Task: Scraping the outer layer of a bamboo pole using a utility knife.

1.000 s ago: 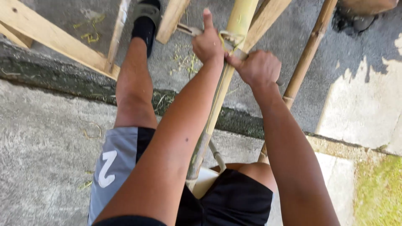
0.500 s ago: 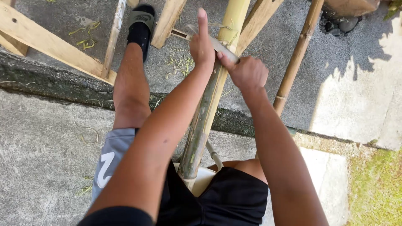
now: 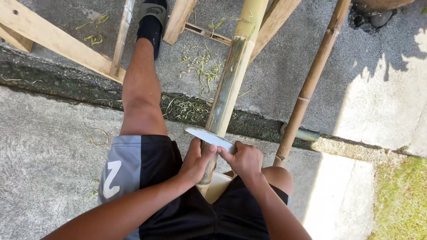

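A thick green-yellow bamboo pole [image 3: 231, 75] runs from between my knees up and away over the concrete. A flat metal knife blade [image 3: 209, 137] lies across the pole near its lower end. My right hand [image 3: 244, 161] grips the knife at its handle end. My left hand [image 3: 195, 161] is on the left side of the pole, its thumb and fingers pressed on the blade. The pole's surface above the blade looks scraped and greyish.
A thinner brown bamboo pole [image 3: 311, 82] leans to the right. Wooden beams [image 3: 53, 38] cross the top left. My left leg [image 3: 142, 89] stretches forward in a black sandal. Green shavings [image 3: 200, 62] litter the concrete; grass [image 3: 400, 200] is at the lower right.
Both hands and the knife have come down the pole from near its far part to its lower end close to my knees.
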